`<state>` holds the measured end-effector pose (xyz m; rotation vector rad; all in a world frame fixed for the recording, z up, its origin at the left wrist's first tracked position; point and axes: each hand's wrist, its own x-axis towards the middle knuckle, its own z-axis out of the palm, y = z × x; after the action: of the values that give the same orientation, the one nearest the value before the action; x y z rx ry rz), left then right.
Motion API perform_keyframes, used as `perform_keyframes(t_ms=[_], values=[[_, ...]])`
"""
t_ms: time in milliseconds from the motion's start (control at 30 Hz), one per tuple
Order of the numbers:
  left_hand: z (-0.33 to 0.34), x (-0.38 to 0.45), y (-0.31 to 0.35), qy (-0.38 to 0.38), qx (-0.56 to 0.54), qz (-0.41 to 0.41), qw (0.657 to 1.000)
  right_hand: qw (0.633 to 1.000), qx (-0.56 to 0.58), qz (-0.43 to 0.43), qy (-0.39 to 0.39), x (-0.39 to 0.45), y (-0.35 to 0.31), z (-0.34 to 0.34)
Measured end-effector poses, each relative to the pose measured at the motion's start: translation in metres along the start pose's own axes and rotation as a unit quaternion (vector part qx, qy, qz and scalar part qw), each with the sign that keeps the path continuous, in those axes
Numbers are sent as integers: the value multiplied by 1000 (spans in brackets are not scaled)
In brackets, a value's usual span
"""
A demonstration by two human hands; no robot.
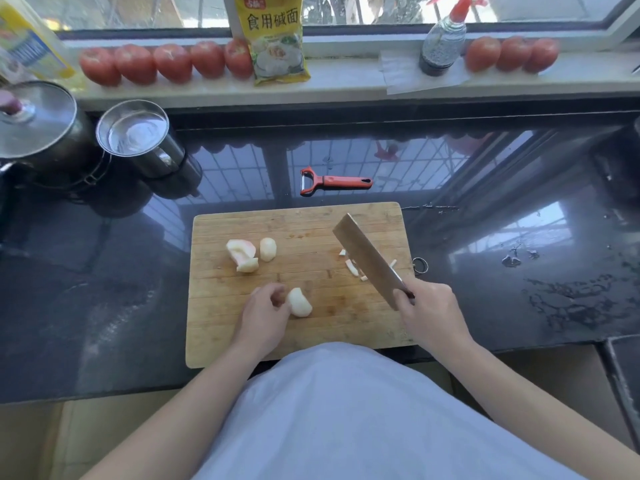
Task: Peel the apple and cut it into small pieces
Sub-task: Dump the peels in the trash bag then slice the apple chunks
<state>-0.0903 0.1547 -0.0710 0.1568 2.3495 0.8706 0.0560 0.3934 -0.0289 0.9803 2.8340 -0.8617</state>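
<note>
Closest to the camera is the person's pale shirt [346,410], with both bare forearms reaching out over the board [242,341]. Left hand [265,311] has its fingers curled, fingertips touching a peeled apple wedge [300,302] near the board's front middle. Can't tell if it's actually pinching it or just steadying it. Right hand [429,308] is wrapped tight round the handle of a cleaver [367,259], blade tilted up and away to the left, lifted off the wood over the right side of the board. A few small trimmings [351,266] lie under and beside the blade.

More apple sits further back on the left: a bigger chunk [241,255] with a bit of pink skin on it, and a smaller peeled piece [267,249] just beside it.

Behind the board, a red peeler [334,182] lies on the dark glossy bench [104,289]. Pots [38,126] and a steel cup [135,133] stand back left, tomatoes [166,62] line the windowsill.
</note>
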Motion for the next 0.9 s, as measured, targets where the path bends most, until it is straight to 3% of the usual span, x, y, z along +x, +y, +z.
perform_keyframes(t_ms=[133,267,333,400,467,500,567,667,733,833,900], values=[[-9,-14,4,96,-65,5,993,992,-57,-98,56,-4,-1,2],[-27,-23,40,231,-237,56,942,965,-155,-211,34,-10,12,12],[-28,-21,59,170,-219,135,951,948,-179,-258,48,-14,17,11],[-12,-12,74,3,-79,231,970,935,-203,-287,53,-18,20,13],[14,3,85,-148,134,299,933,926,-225,-299,55,-18,24,17],[24,9,92,-184,232,305,905,924,-231,-300,55,-17,26,19],[40,24,99,-212,288,280,891,924,-234,-299,51,-19,28,18],[31,32,105,-208,111,207,949,930,-222,-289,42,-27,29,11],[5,29,104,-148,7,152,977,948,-196,-250,34,-31,30,6],[-44,20,79,27,-61,68,995,978,-119,-172,27,-38,27,7],[-57,13,52,40,-62,-50,996,991,-81,-106,13,-39,18,9]])
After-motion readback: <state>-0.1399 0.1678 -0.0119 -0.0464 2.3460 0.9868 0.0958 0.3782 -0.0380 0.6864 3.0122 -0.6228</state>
